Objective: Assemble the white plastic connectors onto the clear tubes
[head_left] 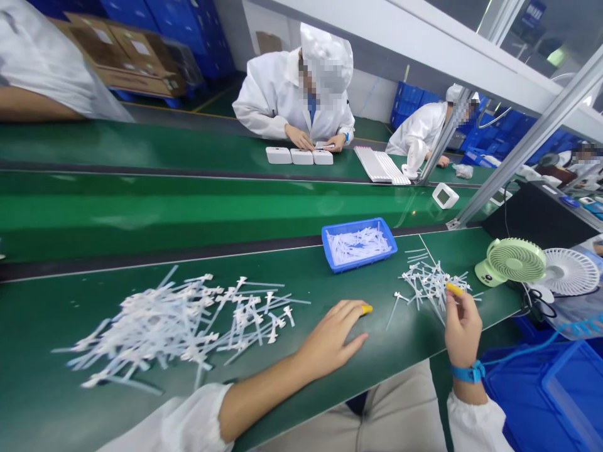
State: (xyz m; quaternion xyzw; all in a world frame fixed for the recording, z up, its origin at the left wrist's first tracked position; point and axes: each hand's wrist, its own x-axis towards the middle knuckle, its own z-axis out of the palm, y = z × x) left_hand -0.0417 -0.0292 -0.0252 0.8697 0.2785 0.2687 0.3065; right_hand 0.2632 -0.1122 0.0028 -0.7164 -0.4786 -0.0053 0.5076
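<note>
My left hand [332,336] lies palm down on the green worktop, its fingers stretched and holding nothing. A yellow finger cot covers one fingertip. At the right, my right hand [462,323] is closed in a pinch at the edge of a small pile of thin translucent tubes with white fittings [426,282]. It too wears a yellow finger cot, and a blue wrist strap [468,372] circles the wrist. What sits between its fingertips is hidden. A larger heap of similar tubes [160,320] spreads left of my left hand.
A blue tray [335,263] of small whitish pieces stands behind my hands, beside the green conveyor belt [188,210]. A green fan [513,260] and a white fan [570,271] are at right. Across the belt a person [296,94] handles white boxes [301,157]. A metal post [518,135] rises at right.
</note>
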